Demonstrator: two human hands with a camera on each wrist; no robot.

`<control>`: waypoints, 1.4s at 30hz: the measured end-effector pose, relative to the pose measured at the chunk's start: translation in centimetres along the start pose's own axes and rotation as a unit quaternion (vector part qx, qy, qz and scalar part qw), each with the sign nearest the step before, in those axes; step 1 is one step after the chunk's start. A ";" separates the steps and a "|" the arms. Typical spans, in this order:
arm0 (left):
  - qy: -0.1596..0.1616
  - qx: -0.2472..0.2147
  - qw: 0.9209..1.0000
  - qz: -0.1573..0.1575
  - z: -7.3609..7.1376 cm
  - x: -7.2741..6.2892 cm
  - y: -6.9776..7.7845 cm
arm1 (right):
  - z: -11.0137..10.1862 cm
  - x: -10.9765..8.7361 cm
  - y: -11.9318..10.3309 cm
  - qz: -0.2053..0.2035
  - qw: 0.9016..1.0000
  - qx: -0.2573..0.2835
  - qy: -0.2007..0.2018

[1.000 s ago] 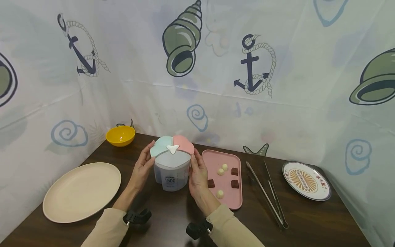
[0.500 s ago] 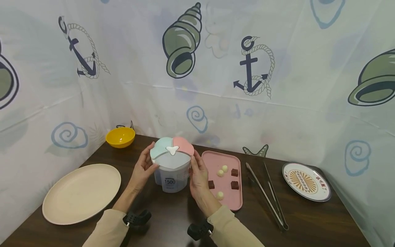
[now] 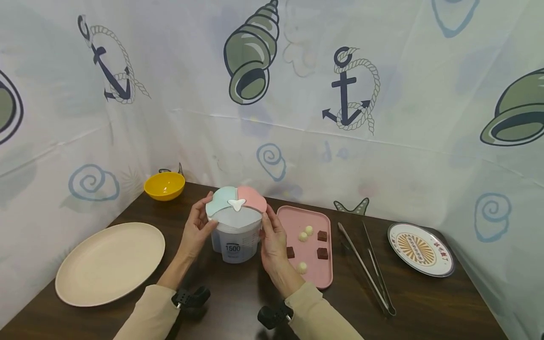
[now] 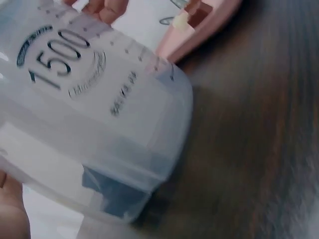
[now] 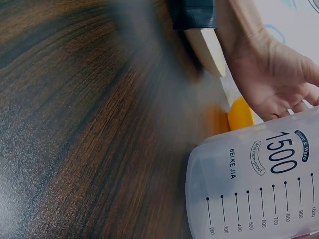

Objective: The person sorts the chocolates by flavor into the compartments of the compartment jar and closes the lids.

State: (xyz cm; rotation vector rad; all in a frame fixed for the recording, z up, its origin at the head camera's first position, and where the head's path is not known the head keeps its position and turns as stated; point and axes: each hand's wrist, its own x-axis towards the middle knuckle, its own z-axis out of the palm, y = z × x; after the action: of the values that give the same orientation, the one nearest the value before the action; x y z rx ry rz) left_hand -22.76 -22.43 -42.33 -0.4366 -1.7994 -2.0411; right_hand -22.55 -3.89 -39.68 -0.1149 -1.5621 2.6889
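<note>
A translucent storage canister [image 3: 239, 248] printed with "1500" is upright between both hands in the head view. Its lobed lid [image 3: 255, 198] has mint, pink and pale grey sections around a white three-armed piece. My left hand [image 3: 194, 231] grips the lid's left edge, thumb at the near side. On the opposite side, my right hand [image 3: 274, 241] holds the lid and upper wall, thumb toward me. The left wrist view shows the canister body [image 4: 99, 99] close up. Measuring marks run along the canister wall [image 5: 259, 174] in the right wrist view, beyond which lies the left hand [image 5: 271, 74].
Right of the canister lies a pink tray [image 3: 312, 278] with several brown cubes and white balls. Metal tongs [image 3: 369, 274] and a patterned plate [image 3: 420, 249] are farther right. A cream oval plate [image 3: 110, 264] and a yellow bowl [image 3: 165, 186] stand left.
My left thumb has shifted slightly along the lid's near edge. The canister, its lid and my right hand have hardly moved.
</note>
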 end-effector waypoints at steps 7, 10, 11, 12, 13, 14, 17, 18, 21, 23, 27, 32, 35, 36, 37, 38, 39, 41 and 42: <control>0.068 -0.013 0.997 -0.040 1.2 1.2 0.6 | 0.0 0.0 -0.2 0.001 1.000 0.013 0.003; 0.105 -0.014 0.993 -0.061 1.5 1.5 0.7 | 0.0 0.0 -0.2 0.004 1.000 0.017 0.003; 0.117 -0.013 0.991 -0.065 1.6 1.5 0.7 | 0.0 0.0 -0.2 0.004 1.000 0.018 0.002; 0.126 -0.013 0.990 -0.068 1.7 1.6 0.8 | 0.0 0.0 -0.2 0.004 1.000 0.017 0.001; 0.135 -0.011 0.988 -0.070 1.8 1.7 0.9 | 0.0 0.0 -0.2 0.004 1.000 0.019 0.001; 0.142 -0.012 0.987 -0.072 1.9 1.7 0.9 | 0.0 0.0 -0.2 0.004 1.000 0.021 0.001; 0.157 -0.015 0.985 -0.073 2.1 1.9 1.0 | 0.0 0.0 -0.3 -0.002 1.000 0.021 -0.003; 0.162 -0.017 0.984 -0.073 2.2 1.9 1.1 | 0.0 0.0 -0.3 -0.003 1.000 0.021 -0.004; 0.176 -0.013 0.981 -0.076 2.3 1.9 1.1 | -0.1 0.1 -0.3 -0.002 1.000 0.023 -0.006; 0.180 -0.014 0.980 -0.078 2.3 1.9 1.0 | -0.1 0.2 -0.3 0.002 1.000 0.023 -0.006; 0.180 -0.019 0.980 -0.081 2.1 2.0 0.9 | -0.4 0.4 -0.5 0.014 1.000 0.014 -0.005; 0.181 -0.014 0.979 -0.093 2.0 2.0 0.5 | -2.5 0.8 -1.7 -0.001 1.000 0.015 0.021; 0.178 -0.016 0.979 -0.098 2.0 2.1 0.5 | -5.2 1.4 -3.1 -0.034 0.998 0.007 0.055; 0.176 -0.018 0.979 -0.099 2.0 2.1 0.5 | -6.3 1.5 -3.7 -0.046 0.997 -0.005 0.068; 0.176 -0.019 0.979 -0.100 2.0 2.1 0.5 | -7.5 1.7 -4.4 -0.061 0.995 -0.025 0.081; 0.175 -0.017 0.979 -0.101 2.0 2.1 0.6 | -8.8 1.8 -5.0 -0.078 0.992 -0.047 0.093; 0.174 -0.017 0.979 -0.102 2.0 2.2 0.6 | -10.1 1.9 -5.7 -0.094 0.988 -0.071 0.104; 0.172 -0.015 0.979 -0.104 2.1 2.2 0.6 | -13.0 1.9 -7.1 -0.125 0.974 -0.134 0.132; 0.171 -0.012 0.980 -0.105 2.1 2.3 0.6 | -14.5 1.8 -7.7 -0.133 0.966 -0.171 0.144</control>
State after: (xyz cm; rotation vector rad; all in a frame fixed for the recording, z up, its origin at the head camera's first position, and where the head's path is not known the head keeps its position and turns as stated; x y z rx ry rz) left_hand -24.49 -20.60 -40.46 0.1027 -1.6674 -2.1197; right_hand -23.27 12.58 -40.17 -0.2677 -1.7814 2.0766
